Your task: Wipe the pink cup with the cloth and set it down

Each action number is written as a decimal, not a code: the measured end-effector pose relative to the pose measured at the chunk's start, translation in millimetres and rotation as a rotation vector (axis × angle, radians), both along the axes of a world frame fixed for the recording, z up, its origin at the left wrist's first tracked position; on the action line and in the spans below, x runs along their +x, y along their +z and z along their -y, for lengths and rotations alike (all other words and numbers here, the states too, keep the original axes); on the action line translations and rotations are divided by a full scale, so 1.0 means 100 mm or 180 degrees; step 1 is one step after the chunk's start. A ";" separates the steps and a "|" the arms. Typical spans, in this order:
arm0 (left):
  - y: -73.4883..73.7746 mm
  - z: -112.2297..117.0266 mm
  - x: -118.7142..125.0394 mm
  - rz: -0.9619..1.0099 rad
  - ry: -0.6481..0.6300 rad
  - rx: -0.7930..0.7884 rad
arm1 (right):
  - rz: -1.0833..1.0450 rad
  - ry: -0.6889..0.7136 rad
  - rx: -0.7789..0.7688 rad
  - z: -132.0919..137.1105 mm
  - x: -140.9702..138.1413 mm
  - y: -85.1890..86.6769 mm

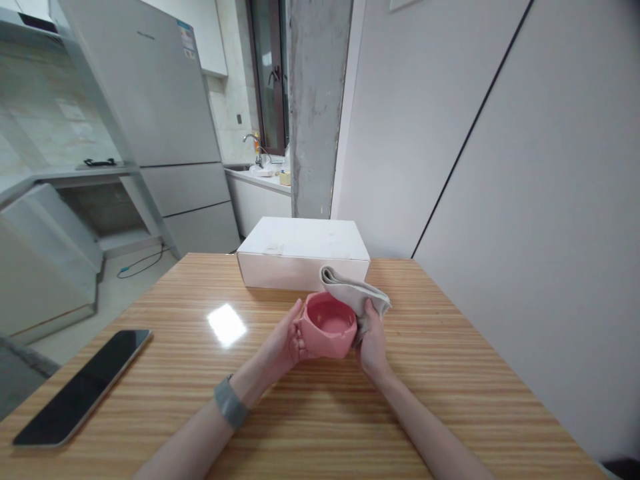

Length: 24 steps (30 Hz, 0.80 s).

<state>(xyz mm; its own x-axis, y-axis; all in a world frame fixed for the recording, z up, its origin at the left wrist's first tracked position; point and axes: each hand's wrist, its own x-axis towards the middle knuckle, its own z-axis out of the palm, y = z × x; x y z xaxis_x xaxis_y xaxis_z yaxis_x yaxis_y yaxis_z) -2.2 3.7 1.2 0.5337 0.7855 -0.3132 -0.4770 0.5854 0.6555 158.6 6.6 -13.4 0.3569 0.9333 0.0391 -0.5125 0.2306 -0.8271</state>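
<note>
A pink faceted bowl-like pot (327, 337) is tilted toward me above the wooden table, its hollow inside showing. My left hand (287, 339) is closed round its left side, with the fingertips partly hidden behind it. My right hand (373, 340) grips a folded light-grey cloth (353, 291) at the pot's right side. Part of the cloth lies between the right fingers and the pot's wall, and its folded end rises over the rim. A grey band is on the left wrist.
Behind the pot, a white box (303, 257) stands at the far edge of the wooden table (430, 400). A dark phone (85, 387) lies at the left edge. A white wall (540, 200) runs along the right; a fridge (145, 93) and sink counter are beyond.
</note>
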 end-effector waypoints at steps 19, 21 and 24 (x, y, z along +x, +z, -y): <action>0.11 0.03 0.02 0.0126 0.0601 0.0734 | 0.0920 0.0351 0.0669 0.16 -0.14 -0.07; 0.15 0.04 0.02 0.0247 0.0550 0.0578 | 0.0886 0.0438 0.0732 0.16 -0.12 -0.08; 0.15 0.03 0.01 0.0102 0.0411 0.0354 | 0.0712 0.0346 0.0607 0.12 -0.06 -0.07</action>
<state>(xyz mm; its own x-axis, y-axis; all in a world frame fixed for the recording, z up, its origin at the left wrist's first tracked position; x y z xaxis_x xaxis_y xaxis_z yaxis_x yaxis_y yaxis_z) -1.2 0.3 15.9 0.4345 0.8771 -0.2049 -0.5653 0.4427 0.6961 152.2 -5.5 -20.9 0.2182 0.9338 0.2835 -0.3527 0.3463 -0.8693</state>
